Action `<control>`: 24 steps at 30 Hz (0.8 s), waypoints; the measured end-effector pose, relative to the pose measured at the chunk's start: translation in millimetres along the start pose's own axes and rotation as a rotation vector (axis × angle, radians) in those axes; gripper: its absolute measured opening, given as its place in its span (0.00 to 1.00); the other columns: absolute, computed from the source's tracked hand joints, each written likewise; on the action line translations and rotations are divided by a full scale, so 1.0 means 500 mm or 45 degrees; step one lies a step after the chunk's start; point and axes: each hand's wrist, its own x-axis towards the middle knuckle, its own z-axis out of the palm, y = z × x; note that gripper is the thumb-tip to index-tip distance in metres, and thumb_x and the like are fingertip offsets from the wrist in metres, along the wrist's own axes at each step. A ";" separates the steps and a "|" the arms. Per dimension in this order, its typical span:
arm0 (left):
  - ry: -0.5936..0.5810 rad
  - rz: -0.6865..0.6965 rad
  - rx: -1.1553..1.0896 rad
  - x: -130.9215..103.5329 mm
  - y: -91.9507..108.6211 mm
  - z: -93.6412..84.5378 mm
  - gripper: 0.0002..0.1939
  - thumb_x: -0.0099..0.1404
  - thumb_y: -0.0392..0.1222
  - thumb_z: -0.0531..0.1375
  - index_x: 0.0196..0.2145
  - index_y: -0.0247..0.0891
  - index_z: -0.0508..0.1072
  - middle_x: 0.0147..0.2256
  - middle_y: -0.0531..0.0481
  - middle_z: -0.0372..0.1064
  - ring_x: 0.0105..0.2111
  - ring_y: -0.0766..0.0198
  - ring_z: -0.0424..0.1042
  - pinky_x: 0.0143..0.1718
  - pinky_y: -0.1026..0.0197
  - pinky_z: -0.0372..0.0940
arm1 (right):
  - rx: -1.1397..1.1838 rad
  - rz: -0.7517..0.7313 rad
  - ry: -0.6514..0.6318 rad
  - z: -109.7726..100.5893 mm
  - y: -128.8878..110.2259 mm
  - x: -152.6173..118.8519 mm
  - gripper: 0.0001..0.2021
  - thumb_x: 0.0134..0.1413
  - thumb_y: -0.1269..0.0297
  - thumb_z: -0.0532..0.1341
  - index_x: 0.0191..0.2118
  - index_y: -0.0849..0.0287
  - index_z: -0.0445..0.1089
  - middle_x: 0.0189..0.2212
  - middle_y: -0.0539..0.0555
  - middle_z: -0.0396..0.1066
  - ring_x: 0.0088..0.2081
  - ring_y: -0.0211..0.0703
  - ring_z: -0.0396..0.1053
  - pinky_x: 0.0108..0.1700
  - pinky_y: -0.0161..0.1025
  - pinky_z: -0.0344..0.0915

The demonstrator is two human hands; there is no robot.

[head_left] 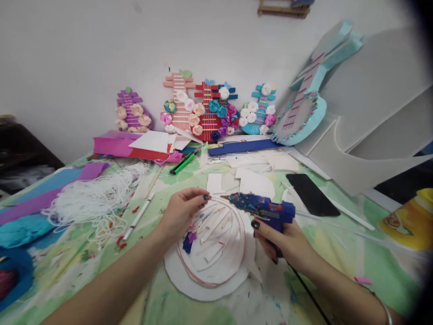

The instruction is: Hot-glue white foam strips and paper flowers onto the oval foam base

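In the head view, my right hand [282, 241] is wrapped round a blue hot glue gun [262, 208], whose nozzle points left. My left hand [186, 208] is pinched at the far edge of a round white foam board [179, 280]; what its fingertips hold is too small to make out. The glue gun's tip is a short way right of those fingertips. A reddish-brown cord ring [203, 282] lies on the board, with white strips [216, 253] and blue and purple paper scraps [189, 241] inside it.
Tangled white string [91, 198] and a white marker [138, 216] lie to the left. A green cutter [186, 162] is beyond the board. On the right are a black phone [313, 194] and a yellow jar [411, 221]. Flower-trimmed paper guitars [208, 110] stand against the wall.
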 end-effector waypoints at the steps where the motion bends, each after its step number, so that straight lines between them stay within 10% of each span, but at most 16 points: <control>1: 0.079 0.062 0.109 0.005 0.002 -0.005 0.07 0.47 0.35 0.66 0.28 0.33 0.76 0.25 0.51 0.73 0.26 0.70 0.68 0.29 0.70 0.62 | 0.015 -0.035 0.048 -0.003 -0.002 0.002 0.20 0.49 0.49 0.62 0.21 0.59 0.61 0.07 0.44 0.55 0.10 0.30 0.52 0.13 0.30 0.49; 6: 0.114 0.471 0.708 -0.026 0.017 0.007 0.04 0.53 0.35 0.61 0.29 0.35 0.74 0.27 0.51 0.71 0.28 0.67 0.68 0.31 0.65 0.63 | 0.149 -0.173 0.329 -0.014 -0.012 0.016 0.16 0.51 0.55 0.63 0.21 0.60 0.63 0.08 0.45 0.57 0.10 0.31 0.53 0.13 0.31 0.52; 9: -0.432 0.800 1.044 -0.089 0.020 0.046 0.03 0.57 0.34 0.59 0.29 0.37 0.74 0.27 0.51 0.69 0.27 0.67 0.66 0.30 0.65 0.62 | 0.168 -0.169 0.473 -0.017 -0.013 0.025 0.14 0.49 0.58 0.64 0.21 0.60 0.63 0.10 0.45 0.59 0.10 0.32 0.55 0.12 0.31 0.53; 14: -1.262 0.776 1.297 -0.154 -0.001 0.084 0.12 0.64 0.33 0.53 0.42 0.37 0.73 0.38 0.44 0.68 0.37 0.63 0.66 0.37 0.63 0.63 | 0.214 -0.168 0.431 -0.019 -0.005 0.029 0.14 0.50 0.59 0.63 0.21 0.61 0.64 0.10 0.45 0.59 0.11 0.30 0.54 0.13 0.31 0.55; 24: -1.350 0.815 1.450 -0.157 -0.015 0.094 0.07 0.64 0.38 0.57 0.37 0.38 0.75 0.33 0.45 0.68 0.36 0.60 0.62 0.35 0.60 0.59 | 0.190 -0.184 0.370 -0.016 -0.007 0.023 0.15 0.52 0.57 0.62 0.22 0.60 0.64 0.08 0.44 0.58 0.09 0.31 0.53 0.12 0.30 0.54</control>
